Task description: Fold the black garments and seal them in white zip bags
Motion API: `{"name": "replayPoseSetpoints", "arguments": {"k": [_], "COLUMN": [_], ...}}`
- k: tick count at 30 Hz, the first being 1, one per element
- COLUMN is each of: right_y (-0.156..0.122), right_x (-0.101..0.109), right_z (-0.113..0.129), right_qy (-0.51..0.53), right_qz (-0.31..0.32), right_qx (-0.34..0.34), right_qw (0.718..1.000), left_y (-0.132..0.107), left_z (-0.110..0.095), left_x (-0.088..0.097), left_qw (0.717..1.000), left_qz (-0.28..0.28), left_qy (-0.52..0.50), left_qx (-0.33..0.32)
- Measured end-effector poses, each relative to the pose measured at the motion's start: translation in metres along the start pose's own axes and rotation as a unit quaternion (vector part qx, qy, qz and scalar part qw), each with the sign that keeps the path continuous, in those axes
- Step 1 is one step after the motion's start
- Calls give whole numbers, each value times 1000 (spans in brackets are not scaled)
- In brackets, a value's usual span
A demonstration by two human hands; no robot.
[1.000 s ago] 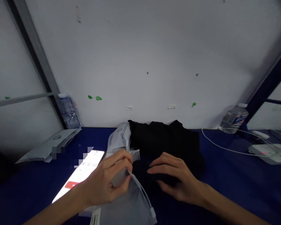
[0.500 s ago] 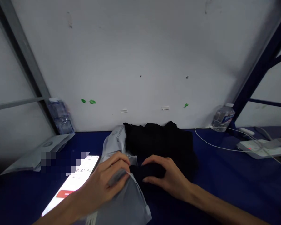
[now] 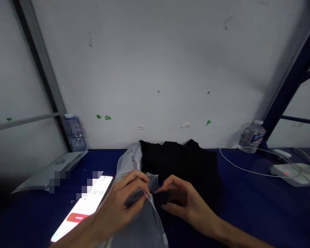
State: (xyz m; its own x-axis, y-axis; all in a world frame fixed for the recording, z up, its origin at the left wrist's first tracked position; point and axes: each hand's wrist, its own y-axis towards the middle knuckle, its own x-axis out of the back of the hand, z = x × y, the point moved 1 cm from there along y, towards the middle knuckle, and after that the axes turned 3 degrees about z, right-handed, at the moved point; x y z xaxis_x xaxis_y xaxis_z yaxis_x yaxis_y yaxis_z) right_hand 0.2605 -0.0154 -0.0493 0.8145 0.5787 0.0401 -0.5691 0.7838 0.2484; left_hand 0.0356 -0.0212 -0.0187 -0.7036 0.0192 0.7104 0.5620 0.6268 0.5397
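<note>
A frosted zip bag point(image 3: 138, 225) lies in front of me, its slider end toward the lower right. My left hand point(image 3: 127, 198) pinches the bag's opening edge between thumb and fingers. Just right of that edge is my right hand point(image 3: 182, 198), thumb and fingers apart in a C shape, with nothing visible between them. Dark cloth lies under the right hand. Behind both hands spreads a folded black garment point(image 3: 179, 160). Another part of frosted bag with printed lettering point(image 3: 131, 156) shows at the garment's left side.
A lit phone point(image 3: 86, 206) lies left of my left arm. Further left is a flat packaged bag point(image 3: 64, 162). Water bottles stand at the back left point(image 3: 75, 132) and back right point(image 3: 251, 137). A white device point(image 3: 294, 174) with cables sits at right, on the blue surface point(image 3: 243, 193).
The view has shifted slightly, so the scene sits lower and more to the right. My right hand's fingertips are closer to the bag's edge; my left hand keeps its pinch.
</note>
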Motion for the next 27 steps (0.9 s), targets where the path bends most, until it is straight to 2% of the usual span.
{"name": "replayPoseSetpoints", "arguments": {"k": [3, 5, 7, 10, 13, 17, 19, 23, 27], "right_y": [1, 2, 2, 1, -7, -18, -18, -11, -9], "right_x": [-1, 0, 2, 3, 4, 2, -2, -6, -5], "right_z": [-1, 0, 2, 4, 5, 9, 9, 6, 1], "right_qy": [-18, -115, -222, -292, -309, -342, -353, -304, -213], "right_qz": [-33, -60, -89, -98, -87, -82, -65, -53, -78], "right_qx": [11, 54, 96, 87, 68, 107, 101, 31, 6], "right_qw": [999, 990, 966, 947, 945, 930, 928, 951, 974], "left_y": [-1, -2, -2, -3, -2, 0, 1, 3, 3], "left_z": [-3, -4, -5, -4, -3, -2, -3, -5, -8], "left_x": [-1, -1, -1, -1, -2, -2, -2, -2, 4], "left_qw": [1000, 1000, 1000, 1000, 1000, 999, 998, 998, 997], "left_qz": [10, 15, 12, 0, -11, -44, -51, -59, -73], "left_qy": [-4, 1, 6, 11, 8, 18, 20, 3, -24], "left_qx": [3, 0, -2, -6, -13, 1, 17, 16, -20]}}
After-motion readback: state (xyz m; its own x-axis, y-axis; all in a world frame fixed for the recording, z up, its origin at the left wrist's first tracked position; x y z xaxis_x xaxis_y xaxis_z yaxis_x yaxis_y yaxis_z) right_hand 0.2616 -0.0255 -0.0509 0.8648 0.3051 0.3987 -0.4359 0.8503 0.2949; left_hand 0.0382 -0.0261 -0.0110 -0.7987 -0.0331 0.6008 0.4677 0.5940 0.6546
